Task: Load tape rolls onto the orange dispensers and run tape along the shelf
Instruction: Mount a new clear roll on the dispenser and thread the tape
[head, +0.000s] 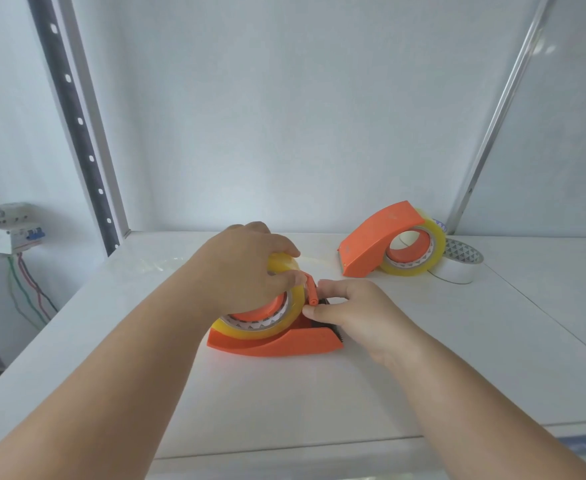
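On the shelf [423, 341], left hand [246, 268] grips the tape roll [284, 306]; right hand [350, 313] pinches the dispenser [284, 342]; no legible writing.

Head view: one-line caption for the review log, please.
Left hand grips the yellowish tape roll on the near orange dispenser, right hand pinches at its roller; a loaded second dispenser stands behind.

Both forearms reach forward; left hand [246, 268] curls its fingers [284, 279] downward, right hand [360, 311] pinches just right of it.
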The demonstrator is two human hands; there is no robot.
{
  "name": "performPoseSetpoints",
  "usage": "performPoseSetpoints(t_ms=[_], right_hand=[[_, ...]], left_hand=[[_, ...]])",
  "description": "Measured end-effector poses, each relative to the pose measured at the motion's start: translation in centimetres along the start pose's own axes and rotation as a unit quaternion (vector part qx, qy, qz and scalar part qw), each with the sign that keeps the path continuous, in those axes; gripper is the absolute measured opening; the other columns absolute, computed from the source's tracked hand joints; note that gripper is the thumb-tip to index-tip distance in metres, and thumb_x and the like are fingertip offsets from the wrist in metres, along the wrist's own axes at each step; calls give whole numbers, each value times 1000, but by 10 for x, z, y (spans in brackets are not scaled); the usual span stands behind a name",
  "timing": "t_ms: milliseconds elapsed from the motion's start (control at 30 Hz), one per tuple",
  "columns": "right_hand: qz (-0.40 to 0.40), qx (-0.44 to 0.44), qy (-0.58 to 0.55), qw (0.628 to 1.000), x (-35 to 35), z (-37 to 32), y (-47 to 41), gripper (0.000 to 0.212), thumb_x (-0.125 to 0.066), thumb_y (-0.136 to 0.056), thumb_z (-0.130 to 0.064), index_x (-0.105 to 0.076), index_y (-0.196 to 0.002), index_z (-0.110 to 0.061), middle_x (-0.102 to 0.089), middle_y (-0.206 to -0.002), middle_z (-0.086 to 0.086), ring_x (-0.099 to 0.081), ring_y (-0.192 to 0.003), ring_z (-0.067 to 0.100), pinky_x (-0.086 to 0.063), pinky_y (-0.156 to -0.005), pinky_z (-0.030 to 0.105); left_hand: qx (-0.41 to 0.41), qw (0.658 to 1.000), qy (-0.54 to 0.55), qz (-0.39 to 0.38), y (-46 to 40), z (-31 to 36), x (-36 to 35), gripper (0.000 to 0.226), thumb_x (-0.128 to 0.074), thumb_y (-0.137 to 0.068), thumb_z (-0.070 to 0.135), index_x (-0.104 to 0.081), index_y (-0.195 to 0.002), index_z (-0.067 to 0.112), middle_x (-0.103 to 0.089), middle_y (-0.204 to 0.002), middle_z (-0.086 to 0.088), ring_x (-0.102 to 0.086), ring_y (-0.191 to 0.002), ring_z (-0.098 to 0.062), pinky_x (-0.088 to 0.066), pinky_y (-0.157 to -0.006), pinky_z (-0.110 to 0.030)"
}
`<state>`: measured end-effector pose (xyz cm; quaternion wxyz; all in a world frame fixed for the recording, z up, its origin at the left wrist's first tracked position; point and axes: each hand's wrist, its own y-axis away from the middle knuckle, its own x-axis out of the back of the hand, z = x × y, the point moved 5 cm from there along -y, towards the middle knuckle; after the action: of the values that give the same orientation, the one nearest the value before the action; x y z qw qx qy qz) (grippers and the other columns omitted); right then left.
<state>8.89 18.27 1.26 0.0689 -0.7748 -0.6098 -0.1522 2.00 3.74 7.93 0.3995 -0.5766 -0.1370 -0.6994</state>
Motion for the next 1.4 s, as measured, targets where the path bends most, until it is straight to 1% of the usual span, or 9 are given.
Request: performPoseSetpoints(t_ms=[67, 167, 267, 500, 667, 833, 1033, 1233, 1400], right_hand=[[6, 4, 10, 1000, 1, -1, 1, 10, -74, -79, -11, -72, -88, -15, -62, -95, -20, -56, -92, -10, -39, -67, -1], [25, 5, 25, 999, -2, 0, 0, 14, -75, -77, -14, -72, -90, -19, -49, -140, -4, -45, -129, 11, -32, -95, 19], [42, 4, 7, 999, -6, 3, -1, 11, -73, -77, -13, -72, -83, -22, -38, -150, -3, -39, -135, 15, -32, -103, 29], [48, 38, 82, 995, -4, -4, 1, 5, -71, -81, -22, -71, -85, -26, -41, -148, -8, -38, -134, 11, -29, -98, 25], [5, 74, 124, 989, 8, -31, 9, 14, -70, -81, -20, -73, -88, -32, -52, -134, -17, -55, -101, -10, -41, -75, 6], [55, 163, 248, 953, 12, -56, 6, 14, -66, -84, -23, -70, -91, -35, -60, -115, -23, -50, -84, -14, -37, -78, 7], [14, 160, 383, 910, -12, -63, -4, 17, -63, -81, -26, -70, -96, -22, -64, -107, -3, -57, -100, 17, -48, -89, 38], [76, 203, 443, 870, -22, -61, -11, 13, -56, -80, -20, -67, -85, -17, -59, -102, -1, -50, -101, 19, -48, -80, 36], [50, 229, 395, 888, -19, -53, -16, 16, -60, -81, -17, -74, -89, -17, -63, -109, -6, -51, -107, 12, -44, -87, 31]], left_hand=[[0, 1000, -1, 0, 0, 0, 0, 38, -53, -84, 54, -56, -120, 44, -51, -109, 11, -46, -107, -12, -36, -82, -26], [0, 1000, 1, -1, -1, 0, 0, 38, -53, -83, 54, -56, -120, 44, -51, -110, 11, -46, -107, -12, -37, -82, -26], [0, 1000, 7, -3, 0, -1, -1, 38, -54, -83, 53, -57, -119, 44, -51, -110, 11, -46, -106, -12, -37, -83, -26], [0, 1000, 22, -6, 0, -7, 2, 37, -54, -83, 54, -57, -118, 45, -51, -108, 13, -48, -102, -8, -41, -84, -27], [30, 998, 61, -10, -2, -23, 7, 34, -57, -84, 50, -58, -118, 44, -50, -110, 12, -52, -100, -9, -39, -84, -25], [45, 998, 46, -8, -7, -28, 9, 33, -56, -85, 50, -59, -118, 43, -50, -113, 11, -50, -106, -11, -37, -86, -25], [33, 999, 19, -13, -10, -23, 8, 35, -52, -86, 53, -59, -118, 41, -50, -112, 12, -51, -104, -11, -40, -88, -27], [16, 999, 29, -20, -10, -20, 7, 31, -55, -87, 50, -61, -116, 41, -52, -109, 12, -53, -101, -11, -41, -86, -26], [17, 999, 41, -22, -9, -22, 8, 30, -56, -86, 49, -62, -115, 41, -52, -108, 11, -54, -99, -12, -43, -87, -29]])
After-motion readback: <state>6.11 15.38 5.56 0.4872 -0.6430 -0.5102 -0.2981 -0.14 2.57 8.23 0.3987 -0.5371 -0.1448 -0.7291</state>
